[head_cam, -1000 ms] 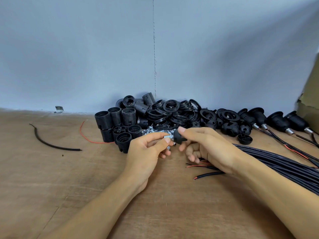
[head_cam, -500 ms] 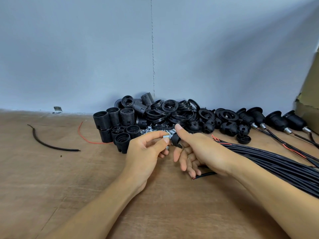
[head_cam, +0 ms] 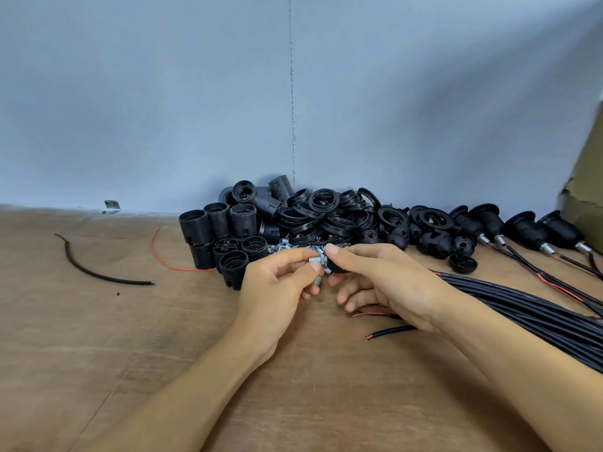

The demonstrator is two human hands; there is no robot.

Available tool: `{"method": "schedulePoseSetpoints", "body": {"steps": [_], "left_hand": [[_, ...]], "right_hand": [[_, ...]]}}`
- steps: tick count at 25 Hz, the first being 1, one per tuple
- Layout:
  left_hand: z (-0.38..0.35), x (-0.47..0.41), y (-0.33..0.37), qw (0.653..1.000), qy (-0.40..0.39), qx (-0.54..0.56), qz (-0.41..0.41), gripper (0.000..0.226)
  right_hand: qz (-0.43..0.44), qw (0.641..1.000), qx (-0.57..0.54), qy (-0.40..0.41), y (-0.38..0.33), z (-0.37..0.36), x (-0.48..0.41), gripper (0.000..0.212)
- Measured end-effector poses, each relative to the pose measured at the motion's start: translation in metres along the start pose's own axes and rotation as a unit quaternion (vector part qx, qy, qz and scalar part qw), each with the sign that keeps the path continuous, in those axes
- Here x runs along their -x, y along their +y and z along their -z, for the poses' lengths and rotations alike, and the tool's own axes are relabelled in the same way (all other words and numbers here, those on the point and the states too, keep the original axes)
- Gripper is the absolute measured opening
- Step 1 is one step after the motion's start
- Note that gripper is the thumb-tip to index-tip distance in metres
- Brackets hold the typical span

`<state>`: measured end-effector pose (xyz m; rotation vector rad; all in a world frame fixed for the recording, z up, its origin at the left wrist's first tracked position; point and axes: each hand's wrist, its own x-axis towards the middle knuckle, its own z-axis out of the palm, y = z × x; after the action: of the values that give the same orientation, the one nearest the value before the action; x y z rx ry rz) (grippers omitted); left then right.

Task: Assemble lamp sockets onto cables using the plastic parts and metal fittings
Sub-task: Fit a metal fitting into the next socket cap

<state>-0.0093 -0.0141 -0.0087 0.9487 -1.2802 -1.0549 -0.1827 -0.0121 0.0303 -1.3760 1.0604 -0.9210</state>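
Observation:
Above the wooden table my left hand (head_cam: 277, 285) pinches a small silver threaded metal fitting (head_cam: 316, 260) between thumb and fingers. My right hand (head_cam: 378, 282) pinches a black plastic socket cap (head_cam: 336, 268) that meets the fitting's end; most of the cap is hidden by my fingers. Behind my hands lies a pile of black threaded socket bodies (head_cam: 225, 236), rings (head_cam: 323, 210) and caps (head_cam: 434, 244), with loose silver fittings (head_cam: 284, 247) at its front. A bundle of black cables (head_cam: 522, 305) runs off to the right, with stripped red and black wire ends (head_cam: 381, 332) near my right hand.
Several assembled sockets on cables (head_cam: 525, 230) lie at the back right beside a cardboard box (head_cam: 587, 190). A loose black cable piece (head_cam: 94, 272) and a red wire (head_cam: 169, 265) lie on the left of the table (head_cam: 98, 353). A grey wall stands close behind.
My right hand dropped toward the cable ends, then came back up. It still pinches the black cap against the fitting in my left hand, which has barely moved.

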Motion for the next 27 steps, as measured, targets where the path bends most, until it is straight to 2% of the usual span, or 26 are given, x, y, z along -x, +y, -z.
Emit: {"method": "schedulePoseSetpoints", "body": {"steps": [2,5,9,12,13,17,20,24,27], "left_hand": [[0.0000,0.0003,0.0003,1.000,-0.007,-0.007,0.003,0.015],[0.0007,0.0017,0.0016,0.999,-0.009,-0.035,-0.004,0.015],[-0.0025,0.0061,0.0044,0.992,0.009,-0.106,-0.074,0.028],[-0.0061,0.0084,0.0049,0.987,0.017,-0.120,-0.103,0.027],[-0.0065,0.0087,0.0047,0.987,0.021,-0.118,-0.104,0.025],[-0.0053,0.0082,0.0051,0.990,0.040,-0.096,-0.092,0.021],[-0.0044,0.0077,0.0051,0.992,0.033,-0.097,-0.075,0.018],[-0.0046,0.0065,0.0055,0.994,0.032,-0.089,-0.056,0.016],[-0.0040,0.0064,0.0057,0.994,0.036,-0.093,-0.054,0.017]], "right_hand": [[0.029,0.999,-0.015,0.010,-0.0004,0.0012,-0.0004,0.043],[0.042,0.999,0.019,0.022,-0.0009,0.0016,0.0003,0.043],[0.011,0.999,0.026,0.042,-0.0025,0.0020,0.0012,0.044],[-0.011,0.999,-0.008,0.045,-0.0029,0.0023,0.0002,0.061],[-0.018,0.999,-0.024,0.040,-0.0028,0.0024,-0.0003,0.064],[-0.018,0.996,-0.084,-0.010,-0.0032,0.0014,-0.0003,0.047],[-0.002,0.996,-0.085,-0.012,-0.0006,0.0028,-0.0019,0.048],[0.047,0.998,-0.047,0.019,0.0007,0.0028,-0.0025,0.037],[0.072,0.996,0.022,0.047,0.0014,0.0020,-0.0020,0.040]]}}
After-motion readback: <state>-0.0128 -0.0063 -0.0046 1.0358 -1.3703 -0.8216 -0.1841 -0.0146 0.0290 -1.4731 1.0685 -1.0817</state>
